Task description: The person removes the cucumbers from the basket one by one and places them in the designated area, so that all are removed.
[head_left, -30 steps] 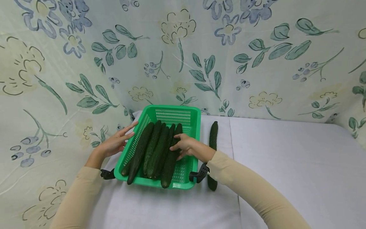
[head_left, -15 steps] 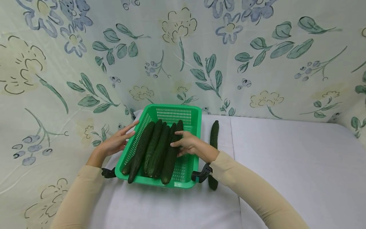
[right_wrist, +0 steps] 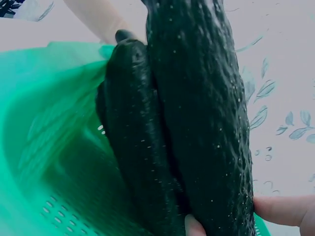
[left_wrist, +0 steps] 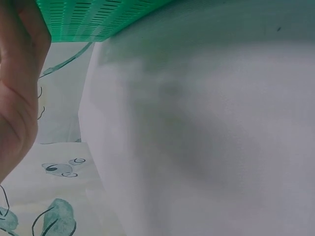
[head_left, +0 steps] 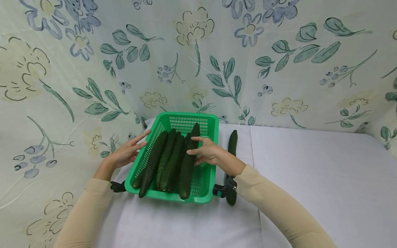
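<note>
My right hand (head_left: 211, 151) grips a long dark green cucumber (head_left: 186, 174) between thumb and fingers, at the right side of the row in the green plastic basket (head_left: 204, 182). In the right wrist view the held cucumber (right_wrist: 202, 108) stands large and bumpy in front of another cucumber (right_wrist: 138, 113), with a thumb and fingertip at its sides. Several more cucumbers (head_left: 169, 162) lie lengthwise in the basket's left part. My left hand (head_left: 124, 155) rests against the basket's left wall, fingers extended along it near the rim.
One cucumber (head_left: 232, 144) lies on the white tablecloth (head_left: 310, 179) to the right of the basket, partly covered by my right wrist and its black camera (head_left: 225, 187). A floral curtain (head_left: 242, 58) hangs behind and to the left.
My right hand has shifted up and to the right with the gripped cucumber, drawing it apart from the others in the basket. The left hand has stayed at the basket's wall.
</note>
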`<state>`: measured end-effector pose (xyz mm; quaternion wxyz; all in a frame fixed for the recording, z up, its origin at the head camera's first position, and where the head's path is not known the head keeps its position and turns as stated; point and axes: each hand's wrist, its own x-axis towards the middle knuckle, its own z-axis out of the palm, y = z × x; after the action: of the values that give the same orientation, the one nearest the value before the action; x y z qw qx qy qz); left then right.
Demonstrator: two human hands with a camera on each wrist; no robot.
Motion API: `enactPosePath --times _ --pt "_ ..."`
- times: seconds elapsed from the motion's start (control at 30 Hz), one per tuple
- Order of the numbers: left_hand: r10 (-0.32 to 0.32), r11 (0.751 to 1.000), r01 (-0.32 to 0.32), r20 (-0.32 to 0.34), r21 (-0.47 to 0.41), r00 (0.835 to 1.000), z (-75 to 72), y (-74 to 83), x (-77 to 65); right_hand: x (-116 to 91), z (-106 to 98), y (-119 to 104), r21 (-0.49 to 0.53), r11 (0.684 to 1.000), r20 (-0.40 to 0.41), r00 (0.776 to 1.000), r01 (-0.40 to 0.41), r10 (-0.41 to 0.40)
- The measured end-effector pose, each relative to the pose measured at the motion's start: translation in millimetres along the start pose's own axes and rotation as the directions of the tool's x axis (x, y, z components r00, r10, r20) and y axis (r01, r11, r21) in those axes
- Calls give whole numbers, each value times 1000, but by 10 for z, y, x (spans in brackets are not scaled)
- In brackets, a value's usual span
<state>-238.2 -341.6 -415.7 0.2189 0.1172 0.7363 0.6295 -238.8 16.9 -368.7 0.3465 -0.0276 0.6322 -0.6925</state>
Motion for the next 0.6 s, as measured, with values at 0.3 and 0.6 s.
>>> enactPosePath --times 0.3,0.6 --pt "-7 1000 8 -53 21 999 18 16 4 -202 -192 -126 -18 997 80 994 79 -78" --pt "-12 1000 13 -65 25 998 34 31 4 -416 -451 -207 -115 973 89 978 198 -188"
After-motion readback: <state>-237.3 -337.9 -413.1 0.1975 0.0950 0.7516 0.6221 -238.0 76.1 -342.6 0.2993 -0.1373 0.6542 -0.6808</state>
